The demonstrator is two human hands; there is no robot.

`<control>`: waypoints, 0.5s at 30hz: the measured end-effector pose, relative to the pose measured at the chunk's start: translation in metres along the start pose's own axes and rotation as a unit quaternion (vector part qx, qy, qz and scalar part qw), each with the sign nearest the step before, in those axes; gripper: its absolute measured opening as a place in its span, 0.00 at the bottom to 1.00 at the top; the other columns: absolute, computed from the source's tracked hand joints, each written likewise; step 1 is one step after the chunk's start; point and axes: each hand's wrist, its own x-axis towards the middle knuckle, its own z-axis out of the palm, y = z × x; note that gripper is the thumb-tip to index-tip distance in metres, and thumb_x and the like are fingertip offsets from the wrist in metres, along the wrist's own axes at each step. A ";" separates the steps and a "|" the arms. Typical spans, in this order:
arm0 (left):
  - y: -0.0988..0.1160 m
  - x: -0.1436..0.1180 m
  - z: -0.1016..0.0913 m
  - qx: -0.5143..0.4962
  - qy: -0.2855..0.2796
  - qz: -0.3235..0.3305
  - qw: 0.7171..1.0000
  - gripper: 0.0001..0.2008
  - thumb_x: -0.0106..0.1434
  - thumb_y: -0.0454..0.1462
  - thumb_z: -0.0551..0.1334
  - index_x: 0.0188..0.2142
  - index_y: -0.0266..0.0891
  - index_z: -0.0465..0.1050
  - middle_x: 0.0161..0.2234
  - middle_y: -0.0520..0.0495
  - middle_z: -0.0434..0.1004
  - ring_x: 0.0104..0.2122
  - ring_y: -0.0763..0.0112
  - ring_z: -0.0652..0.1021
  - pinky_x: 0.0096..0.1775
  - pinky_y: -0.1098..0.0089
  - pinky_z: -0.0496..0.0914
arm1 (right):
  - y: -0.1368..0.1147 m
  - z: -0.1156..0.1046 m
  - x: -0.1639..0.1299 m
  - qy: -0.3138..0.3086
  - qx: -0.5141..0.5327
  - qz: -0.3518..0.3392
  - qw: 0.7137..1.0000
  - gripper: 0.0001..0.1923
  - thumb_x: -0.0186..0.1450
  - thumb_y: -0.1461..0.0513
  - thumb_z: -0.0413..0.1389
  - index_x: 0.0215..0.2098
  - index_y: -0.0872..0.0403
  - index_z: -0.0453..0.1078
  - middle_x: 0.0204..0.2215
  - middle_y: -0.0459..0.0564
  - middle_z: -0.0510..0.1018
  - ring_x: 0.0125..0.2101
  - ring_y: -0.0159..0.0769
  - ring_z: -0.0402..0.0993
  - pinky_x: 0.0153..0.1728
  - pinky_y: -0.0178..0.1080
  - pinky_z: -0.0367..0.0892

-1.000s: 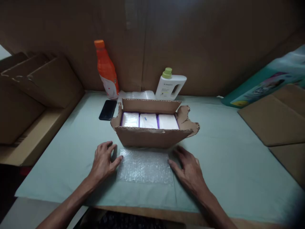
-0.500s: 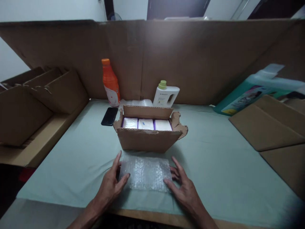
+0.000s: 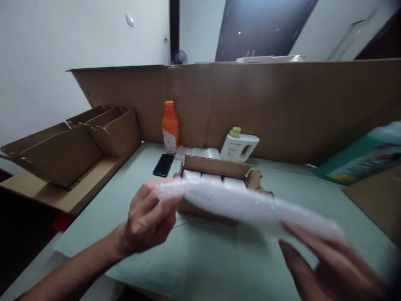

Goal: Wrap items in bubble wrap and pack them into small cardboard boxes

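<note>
Lying roughly left-right: bubble wrap (image 3: 250, 207)

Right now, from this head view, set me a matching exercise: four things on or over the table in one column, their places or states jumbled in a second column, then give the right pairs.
Things:
1. bubble wrap sheet
2. orange bottle
3. black phone
4. white jug with green cap

Places or states:
A. flat on the green table cover, left of the open cardboard box
B. lifted off the table, held at its ends by the left hand and right hand
C. upright at the cardboard back wall, behind the phone
D. behind the box, toward its right end

Pairs: 1-B, 2-C, 3-A, 4-D
</note>
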 end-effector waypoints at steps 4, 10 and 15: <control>-0.037 0.060 0.021 -0.080 -0.119 -0.094 0.985 0.15 0.66 0.35 0.57 0.49 0.38 0.78 0.42 0.44 0.81 0.43 0.62 0.79 0.46 0.64 0.73 | 0.006 0.014 0.089 -0.104 0.014 0.027 0.994 0.16 0.68 0.56 0.55 0.52 0.48 0.76 0.46 0.52 0.82 0.41 0.42 0.80 0.43 0.43 0.75; -0.061 0.101 0.058 0.009 -0.497 -0.128 0.858 0.15 0.61 0.30 0.54 0.21 0.38 0.73 0.18 0.52 0.66 0.20 0.74 0.63 0.26 0.70 0.55 | 0.032 0.048 0.146 -0.444 -0.015 0.082 0.892 0.16 0.65 0.55 0.50 0.29 0.53 0.77 0.27 0.48 0.80 0.28 0.37 0.74 0.27 0.36 0.63; -0.063 0.123 0.070 0.010 -0.618 -0.057 0.784 0.11 0.59 0.32 0.58 0.27 0.41 0.79 0.23 0.50 0.77 0.22 0.72 0.68 0.28 0.70 0.56 | 0.014 0.054 0.169 -0.582 -0.149 0.057 0.797 0.13 0.63 0.61 0.50 0.21 0.53 0.68 0.18 0.44 0.67 0.21 0.30 0.60 0.24 0.36 0.49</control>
